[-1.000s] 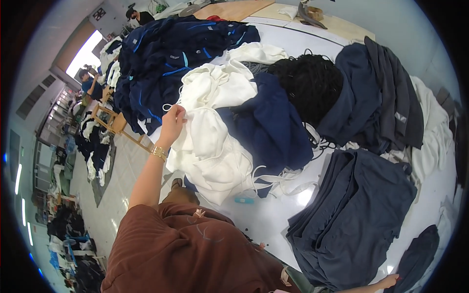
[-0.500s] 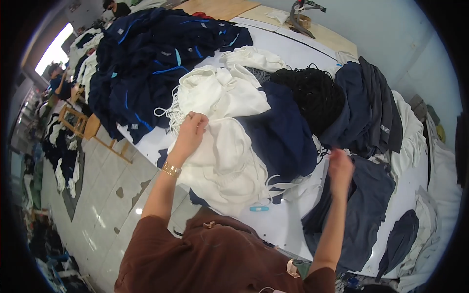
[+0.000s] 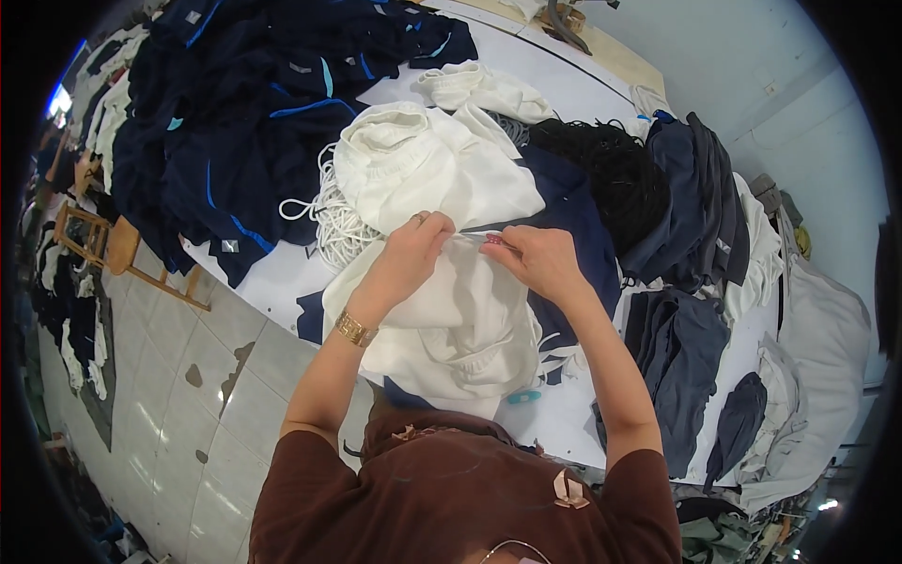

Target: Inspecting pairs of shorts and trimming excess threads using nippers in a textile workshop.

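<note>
In the middle of the table lies a white garment (image 3: 470, 320) with a gathered waistband at its near end. My left hand (image 3: 411, 256) is closed in a pinch on its upper edge. Close by on the right, my right hand (image 3: 537, 258) is also closed at that edge, with something small and reddish at its fingertips that I cannot make out. Just beyond both hands is another white garment (image 3: 442, 169) with a gathered waistband. A bundle of white cords (image 3: 343, 221) lies at its left, and navy cloth (image 3: 583, 221) shows beneath on the right.
Navy garments with blue trim (image 3: 254, 122) are heaped at the far left. Black cords (image 3: 601, 169) lie at the back right beside dark grey garments (image 3: 695, 202). Near my right forearm is a grey garment (image 3: 676, 362). A small turquoise object (image 3: 523, 398) sits near the front edge; a wooden stool (image 3: 122, 246) stands left.
My right hand has moved left from the grey garments to the white garment's edge. My left hand has shifted right along it. The view has tilted down.
</note>
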### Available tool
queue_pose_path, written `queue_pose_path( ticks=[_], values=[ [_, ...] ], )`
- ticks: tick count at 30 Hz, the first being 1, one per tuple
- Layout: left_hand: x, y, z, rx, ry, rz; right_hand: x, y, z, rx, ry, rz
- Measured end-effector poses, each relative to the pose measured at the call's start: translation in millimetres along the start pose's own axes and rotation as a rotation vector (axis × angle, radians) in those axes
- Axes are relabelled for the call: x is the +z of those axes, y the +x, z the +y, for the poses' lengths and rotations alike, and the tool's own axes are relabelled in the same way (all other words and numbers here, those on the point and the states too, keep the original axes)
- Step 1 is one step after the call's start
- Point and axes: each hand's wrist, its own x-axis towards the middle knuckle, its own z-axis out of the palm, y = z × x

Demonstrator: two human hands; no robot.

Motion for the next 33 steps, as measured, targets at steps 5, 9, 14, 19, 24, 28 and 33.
queue_pose_path(
  ticks=[5,9,14,19,24,28,33],
  values=[
    [-1.4,0.6,-4.8,0.016,-0.038,-0.019,3.4,3.7,-0.6,-0.089,-0.039,-0.004],
    [-0.6,2.9,-3.3,0.026,-0.05,-0.033,4.5,1.2,1.3,-0.095,-0.041,-0.01],
    [-0.6,3.5,-3.5,0.041,-0.06,-0.038,7.1,0.2,3.9,-0.101,-0.059,-0.022],
    [0.5,5.1,-1.8,0.032,-0.086,-0.054,6.4,2.8,4.5,-0.137,-0.06,-0.013],
    [0.6,5.9,-8.7,-0.024,-0.126,-0.087,1.6,5.8,4.1,-0.159,-0.075,-0.038],
    [-0.4,6.8,-11.4,-0.107,-0.199,-0.128,2.1,7.7,4.7,-0.12,-0.051,-0.07],
    [-1.6,7.6,-10.8,-0.15,-0.23,-0.148,7.8,11.4,4.8,-0.116,-0.045,-0.084]
  ],
)
